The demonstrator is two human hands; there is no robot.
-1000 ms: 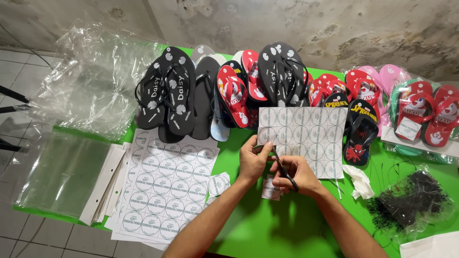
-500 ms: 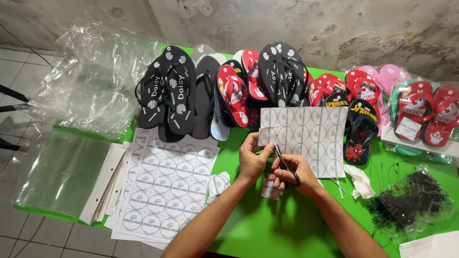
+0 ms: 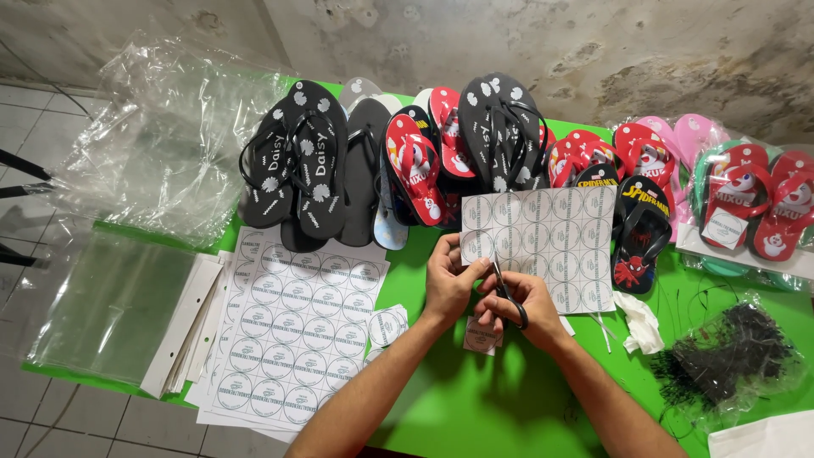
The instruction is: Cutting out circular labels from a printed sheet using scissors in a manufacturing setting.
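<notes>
Nearest the camera, two bare forearms reach up over the green table [image 3: 475, 407]; the right hand [image 3: 517, 304] is closed around a pair of dark-handled scissors [image 3: 510, 295], blades pointing up into the label sheet [image 3: 543, 242]; the left hand [image 3: 448, 276] pinches the lower left edge of that sheet, fingers closed on the paper; the sheet, printed with rows of round labels, is held just above the table between the hands and the sandals; a cut square label [image 3: 482, 336] lies under the hands; to the left, a stack of uncut label sheets [image 3: 292, 335] lies flat, with clear plastic bags [image 3: 110, 301] beside it; to the right sit a crumpled white scrap [image 3: 640, 321] and a bag of black ties [image 3: 729, 356]; farthest off, a row of flip-flops [image 3: 475, 148], black, red and pink, lines the table's back edge.
</notes>
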